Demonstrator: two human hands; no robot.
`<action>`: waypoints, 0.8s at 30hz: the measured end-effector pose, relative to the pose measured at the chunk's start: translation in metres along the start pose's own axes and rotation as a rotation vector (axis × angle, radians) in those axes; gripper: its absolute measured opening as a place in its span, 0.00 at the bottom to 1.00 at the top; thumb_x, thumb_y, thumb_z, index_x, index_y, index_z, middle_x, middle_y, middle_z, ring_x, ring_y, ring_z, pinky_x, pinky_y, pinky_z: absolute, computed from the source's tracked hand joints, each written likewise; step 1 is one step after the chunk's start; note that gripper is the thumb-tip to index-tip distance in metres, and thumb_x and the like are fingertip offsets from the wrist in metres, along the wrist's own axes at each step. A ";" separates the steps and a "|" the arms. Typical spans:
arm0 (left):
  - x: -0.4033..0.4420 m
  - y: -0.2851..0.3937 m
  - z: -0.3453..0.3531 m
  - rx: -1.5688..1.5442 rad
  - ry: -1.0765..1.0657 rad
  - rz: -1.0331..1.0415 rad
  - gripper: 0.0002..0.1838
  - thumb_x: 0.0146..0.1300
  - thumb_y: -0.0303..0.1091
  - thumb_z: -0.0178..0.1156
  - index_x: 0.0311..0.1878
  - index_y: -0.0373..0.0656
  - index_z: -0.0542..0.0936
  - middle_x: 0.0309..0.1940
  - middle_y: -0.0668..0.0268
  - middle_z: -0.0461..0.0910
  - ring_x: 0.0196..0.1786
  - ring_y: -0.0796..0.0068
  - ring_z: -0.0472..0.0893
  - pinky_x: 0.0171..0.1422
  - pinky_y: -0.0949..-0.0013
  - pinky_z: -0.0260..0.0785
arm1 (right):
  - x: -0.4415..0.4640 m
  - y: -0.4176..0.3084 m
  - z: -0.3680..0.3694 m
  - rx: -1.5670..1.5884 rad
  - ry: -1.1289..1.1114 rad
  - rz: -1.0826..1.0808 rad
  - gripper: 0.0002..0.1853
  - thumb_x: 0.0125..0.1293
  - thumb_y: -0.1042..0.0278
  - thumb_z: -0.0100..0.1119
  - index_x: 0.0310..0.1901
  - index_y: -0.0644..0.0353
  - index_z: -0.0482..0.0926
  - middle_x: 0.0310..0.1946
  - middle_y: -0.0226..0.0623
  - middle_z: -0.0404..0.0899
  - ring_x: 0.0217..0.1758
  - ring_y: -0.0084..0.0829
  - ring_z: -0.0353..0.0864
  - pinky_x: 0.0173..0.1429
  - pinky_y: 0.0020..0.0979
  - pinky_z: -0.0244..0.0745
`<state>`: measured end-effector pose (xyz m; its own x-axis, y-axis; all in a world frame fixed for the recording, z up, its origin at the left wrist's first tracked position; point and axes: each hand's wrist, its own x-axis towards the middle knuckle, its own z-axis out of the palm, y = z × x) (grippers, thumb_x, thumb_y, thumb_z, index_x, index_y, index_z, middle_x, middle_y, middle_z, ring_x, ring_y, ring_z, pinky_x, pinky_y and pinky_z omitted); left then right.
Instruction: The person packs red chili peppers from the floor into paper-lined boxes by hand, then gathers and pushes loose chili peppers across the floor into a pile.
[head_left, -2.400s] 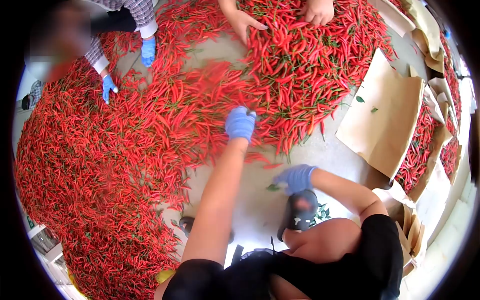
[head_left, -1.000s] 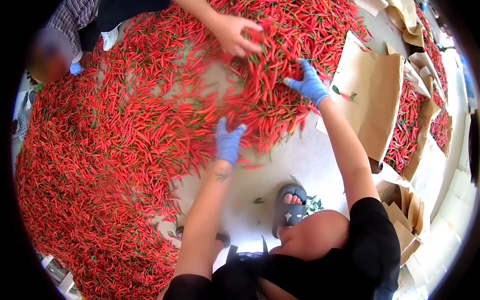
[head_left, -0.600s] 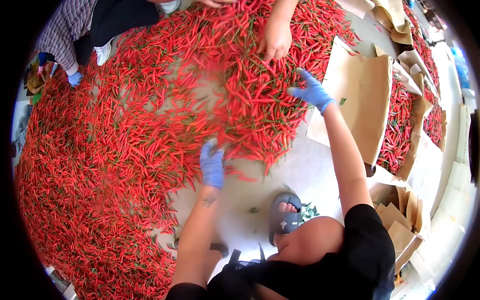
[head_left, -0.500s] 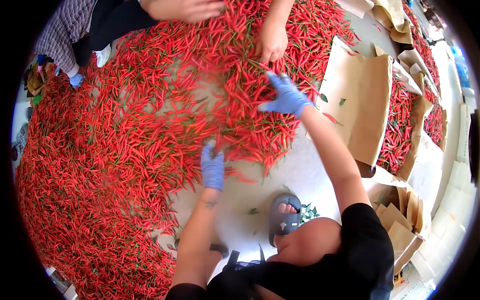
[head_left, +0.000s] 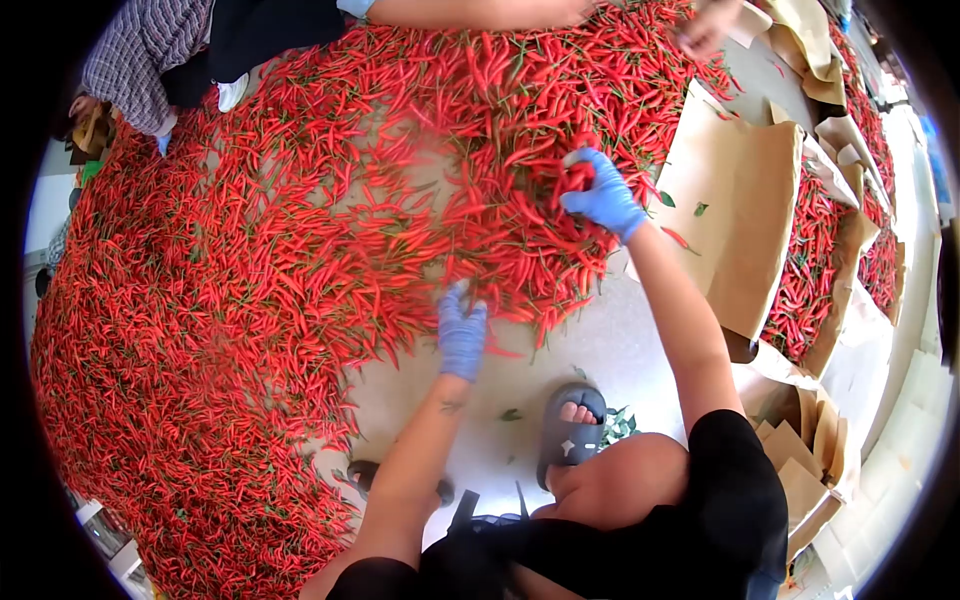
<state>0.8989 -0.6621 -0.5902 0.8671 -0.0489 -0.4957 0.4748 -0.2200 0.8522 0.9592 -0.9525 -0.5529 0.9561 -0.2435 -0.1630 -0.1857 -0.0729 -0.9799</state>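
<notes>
The right hand (head_left: 608, 200) is pinching red peppers (head_left: 577, 179), and the left hand (head_left: 462, 338) is holding its fingers slightly apart beside more.

Red chillies (head_left: 200, 300), many with green stems, blanket a pale, smooth floor (head_left: 620, 330), densely packed at left and more thinly scattered toward the middle, where patches of ground show through. A creased brown paper sheet (head_left: 735, 210) spreads at right, beside the chillies. In the bare foreground, a loose green leaf (head_left: 511, 415) lies near a dark sandal (head_left: 572, 430), with a leafy cluster (head_left: 619, 426) just beyond it.
</notes>
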 end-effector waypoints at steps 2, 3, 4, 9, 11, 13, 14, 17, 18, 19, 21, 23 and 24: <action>-0.003 0.001 -0.001 -0.024 0.005 0.024 0.25 0.54 0.20 0.54 0.57 0.40 0.65 0.52 0.62 0.70 0.50 0.73 0.72 0.55 0.71 0.65 | -0.015 -0.026 -0.024 0.454 -0.061 0.116 0.27 0.40 0.80 0.66 0.45 0.54 0.69 0.34 0.30 0.70 0.39 0.23 0.71 0.43 0.25 0.70; 0.002 -0.012 -0.005 0.008 0.015 0.051 0.24 0.55 0.20 0.54 0.57 0.41 0.66 0.48 0.64 0.71 0.44 0.77 0.72 0.46 0.75 0.68 | -0.015 -0.026 -0.039 0.369 -0.042 0.002 0.27 0.40 0.81 0.66 0.45 0.54 0.68 0.36 0.29 0.69 0.40 0.23 0.70 0.44 0.27 0.71; 0.006 -0.017 -0.007 0.040 0.023 0.075 0.23 0.56 0.20 0.53 0.57 0.43 0.68 0.44 0.67 0.71 0.38 0.81 0.71 0.37 0.78 0.70 | -0.019 -0.034 -0.048 0.474 -0.053 -0.013 0.27 0.40 0.79 0.66 0.44 0.54 0.68 0.37 0.29 0.68 0.41 0.25 0.71 0.44 0.28 0.72; -0.001 0.005 0.003 0.007 0.003 0.008 0.24 0.54 0.21 0.55 0.57 0.42 0.67 0.48 0.64 0.69 0.44 0.76 0.70 0.46 0.74 0.67 | -0.045 -0.055 -0.067 0.727 -0.076 -0.044 0.30 0.37 0.71 0.69 0.46 0.53 0.67 0.39 0.29 0.68 0.43 0.28 0.71 0.50 0.29 0.71; -0.003 0.015 0.007 0.111 -0.011 -0.024 0.25 0.53 0.22 0.58 0.57 0.39 0.67 0.53 0.61 0.68 0.51 0.71 0.70 0.56 0.71 0.64 | -0.055 -0.051 -0.067 0.755 -0.031 -0.025 0.36 0.34 0.68 0.70 0.51 0.54 0.66 0.42 0.30 0.71 0.47 0.29 0.72 0.52 0.30 0.71; -0.005 0.022 0.011 0.174 -0.013 0.014 0.26 0.52 0.22 0.58 0.57 0.39 0.67 0.53 0.61 0.68 0.52 0.70 0.70 0.57 0.70 0.64 | -0.065 -0.049 -0.072 0.739 -0.032 -0.026 0.34 0.36 0.68 0.70 0.50 0.55 0.66 0.41 0.30 0.69 0.47 0.28 0.70 0.53 0.29 0.69; -0.005 0.025 0.011 0.235 -0.004 0.052 0.26 0.52 0.22 0.59 0.57 0.39 0.68 0.54 0.60 0.68 0.52 0.69 0.70 0.57 0.70 0.64 | -0.070 -0.047 -0.074 0.749 -0.039 -0.028 0.32 0.38 0.68 0.68 0.49 0.56 0.67 0.39 0.27 0.67 0.45 0.25 0.68 0.51 0.28 0.67; 0.010 0.005 0.007 0.193 -0.024 0.027 0.27 0.53 0.23 0.59 0.58 0.38 0.66 0.55 0.58 0.67 0.55 0.66 0.69 0.59 0.69 0.62 | -0.088 -0.049 -0.070 0.862 0.054 0.007 0.35 0.38 0.64 0.68 0.52 0.57 0.66 0.38 0.29 0.70 0.42 0.26 0.70 0.49 0.27 0.69; 0.014 0.002 0.008 0.125 -0.031 0.035 0.27 0.53 0.23 0.59 0.58 0.37 0.66 0.55 0.58 0.67 0.55 0.66 0.69 0.60 0.69 0.61 | -0.095 -0.041 -0.072 0.932 0.037 0.050 0.37 0.39 0.66 0.68 0.55 0.59 0.65 0.44 0.34 0.71 0.47 0.29 0.72 0.54 0.30 0.69; 0.006 0.017 0.011 0.106 -0.041 0.088 0.27 0.53 0.22 0.58 0.59 0.37 0.65 0.56 0.58 0.67 0.57 0.66 0.68 0.61 0.69 0.60 | -0.099 -0.033 -0.073 0.971 0.015 0.051 0.37 0.40 0.67 0.67 0.56 0.59 0.64 0.48 0.36 0.70 0.50 0.32 0.72 0.57 0.33 0.68; 0.011 0.014 0.012 0.159 -0.031 0.098 0.26 0.54 0.23 0.58 0.58 0.39 0.66 0.48 0.63 0.69 0.47 0.73 0.69 0.51 0.72 0.64 | -0.116 -0.042 -0.071 1.103 -0.048 0.036 0.38 0.41 0.69 0.65 0.58 0.61 0.62 0.55 0.43 0.67 0.57 0.39 0.69 0.61 0.40 0.67; 0.020 0.000 0.012 0.200 0.003 0.164 0.24 0.55 0.23 0.58 0.57 0.42 0.68 0.38 0.68 0.71 0.35 0.81 0.69 0.38 0.77 0.67 | -0.127 -0.039 -0.069 1.175 -0.049 0.055 0.40 0.41 0.70 0.65 0.60 0.61 0.60 0.56 0.44 0.67 0.57 0.41 0.69 0.58 0.42 0.69; 0.023 -0.003 0.014 0.210 -0.021 0.169 0.24 0.55 0.23 0.58 0.57 0.42 0.68 0.38 0.68 0.71 0.35 0.81 0.69 0.38 0.77 0.67 | -0.131 -0.041 -0.070 1.194 -0.051 0.050 0.41 0.41 0.70 0.65 0.60 0.61 0.59 0.56 0.44 0.67 0.57 0.42 0.69 0.58 0.42 0.69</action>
<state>0.9157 -0.6758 -0.6063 0.9270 -0.1223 -0.3546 0.2799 -0.4039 0.8709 0.8254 -0.9850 -0.4829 0.9666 -0.1799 -0.1825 0.0791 0.8867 -0.4555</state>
